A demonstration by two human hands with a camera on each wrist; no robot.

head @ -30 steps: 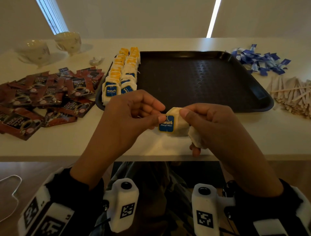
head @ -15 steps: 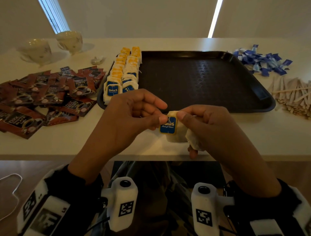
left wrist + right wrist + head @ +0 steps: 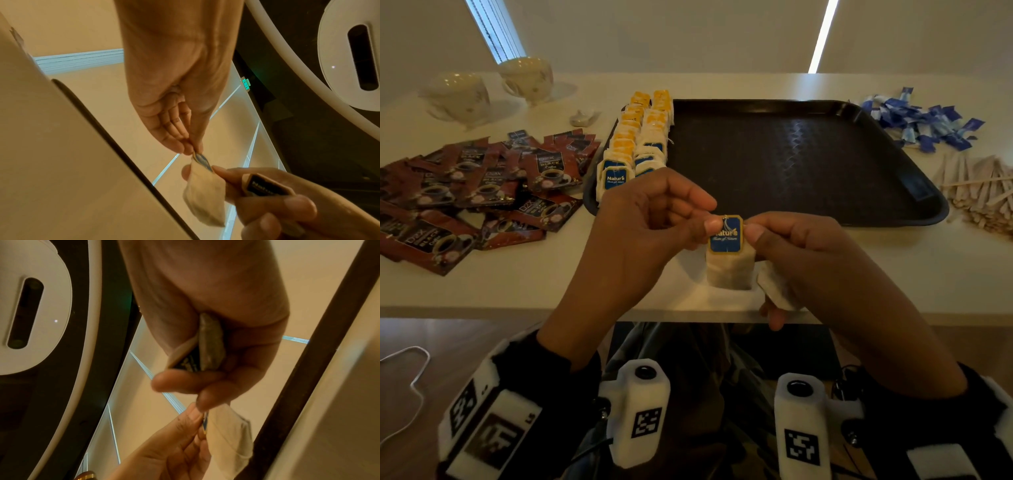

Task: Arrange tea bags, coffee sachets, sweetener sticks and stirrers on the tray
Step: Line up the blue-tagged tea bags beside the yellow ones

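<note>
Tea bag (image 3: 728, 269) hangs pinched by its tag between both hands: left hand (image 3: 640, 233), right hand (image 3: 801, 260). The right also palms a spare bag (image 3: 777, 291). Next, judged: seat it in the tray (image 3: 791, 157) row ahead-left.

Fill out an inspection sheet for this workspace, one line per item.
Surface: white table, dim light.
Job's things: black tray with two rows of tea bags along its left side; coffee sachets heaped left; blue sweetener sticks and wooden stirrers right.
Clutter: two cups, small white piece.
Grippers: left hand and right hand both pinch one tea bag; right palms a second tea bag.
Cables: white cord on floor.
Surroundings: plain wall, ceiling light strips.
</note>
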